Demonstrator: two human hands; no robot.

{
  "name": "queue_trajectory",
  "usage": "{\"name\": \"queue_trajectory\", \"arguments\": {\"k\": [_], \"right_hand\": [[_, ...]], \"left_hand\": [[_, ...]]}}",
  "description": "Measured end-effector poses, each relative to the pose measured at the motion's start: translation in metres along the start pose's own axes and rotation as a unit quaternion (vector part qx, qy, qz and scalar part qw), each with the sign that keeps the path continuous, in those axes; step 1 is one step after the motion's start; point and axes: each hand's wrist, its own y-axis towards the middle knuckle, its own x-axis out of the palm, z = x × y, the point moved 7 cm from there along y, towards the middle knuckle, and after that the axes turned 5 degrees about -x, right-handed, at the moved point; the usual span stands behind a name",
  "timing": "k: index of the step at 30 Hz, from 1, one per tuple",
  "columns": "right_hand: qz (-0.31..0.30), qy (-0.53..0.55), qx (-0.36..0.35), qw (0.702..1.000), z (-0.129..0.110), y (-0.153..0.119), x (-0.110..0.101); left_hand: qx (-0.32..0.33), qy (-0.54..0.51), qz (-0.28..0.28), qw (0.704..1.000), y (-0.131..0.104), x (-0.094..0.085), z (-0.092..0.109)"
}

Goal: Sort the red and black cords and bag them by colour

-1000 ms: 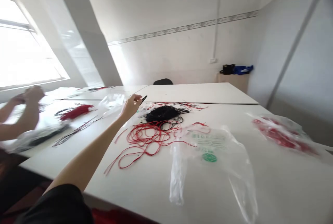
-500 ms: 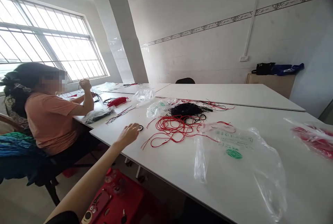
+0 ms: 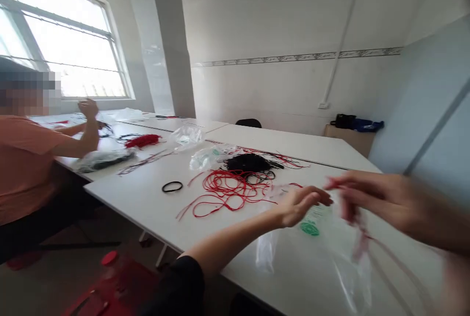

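Note:
My left hand (image 3: 303, 204) reaches over the clear plastic bag with green print (image 3: 310, 228), its fingers apart and nothing in them. From the right edge comes my right hand (image 3: 367, 196), blurred, its fingers pinched on red cord (image 3: 385, 247) that trails down to the right. Left of my hands, tangled red cords (image 3: 223, 189) lie on the white table (image 3: 147, 213), with a bundle of black cords (image 3: 249, 162) just behind them. A black ring (image 3: 172, 187) lies by itself near the table's left part.
At the left, a person in an orange shirt (image 3: 27, 159) holds dark cord. A red cord bundle (image 3: 143, 141), a bag with dark contents (image 3: 106, 160) and crumpled plastic (image 3: 187, 136) lie nearby. A red stool (image 3: 121, 282) stands below the table.
My left hand has let go of the black ring and moved right. My right hand has come into view with red cord. The view has turned right.

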Motion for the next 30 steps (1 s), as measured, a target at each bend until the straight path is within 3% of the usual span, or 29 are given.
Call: {"name": "queue_trajectory", "arguments": {"k": [3, 7, 11, 15, 18, 22, 25, 27, 30], "right_hand": [[-0.091, -0.028, 0.041, 0.995, 0.014, 0.027, 0.021], [-0.105, -0.003, 0.125, 0.987, 0.049, 0.047, 0.039], [-0.046, -0.007, 0.160, 0.986, 0.070, 0.044, 0.018], [0.078, -0.015, 0.189, 0.979, 0.079, 0.028, -0.021], [0.151, -0.014, 0.177, 0.972, 0.073, 0.021, -0.035], [0.182, 0.041, 0.149, 0.971, 0.059, 0.025, -0.030], [0.133, 0.094, 0.131, 0.978, 0.050, 0.034, -0.009], [0.029, 0.093, 0.123, 0.988, 0.045, 0.042, 0.018], [-0.115, 0.048, 0.090, 0.988, 0.038, 0.052, 0.057]], "left_hand": [[-0.029, -0.125, 0.049, 0.991, 0.000, -0.009, -0.034], [-0.075, -0.177, 0.074, 0.978, -0.006, -0.027, -0.052], [-0.174, -0.257, 0.033, 0.950, -0.012, -0.050, -0.070], [-0.182, -0.328, 0.031, 0.927, -0.013, -0.074, -0.073], [-0.174, -0.370, 0.028, 0.912, -0.012, -0.078, -0.065], [-0.198, -0.445, -0.020, 0.873, -0.016, -0.070, -0.054], [-0.237, -0.419, -0.116, 0.869, -0.023, -0.056, -0.046], [-0.235, -0.402, -0.160, 0.871, -0.026, -0.048, -0.040], [-0.220, -0.360, -0.163, 0.892, -0.026, -0.042, -0.040]]}}
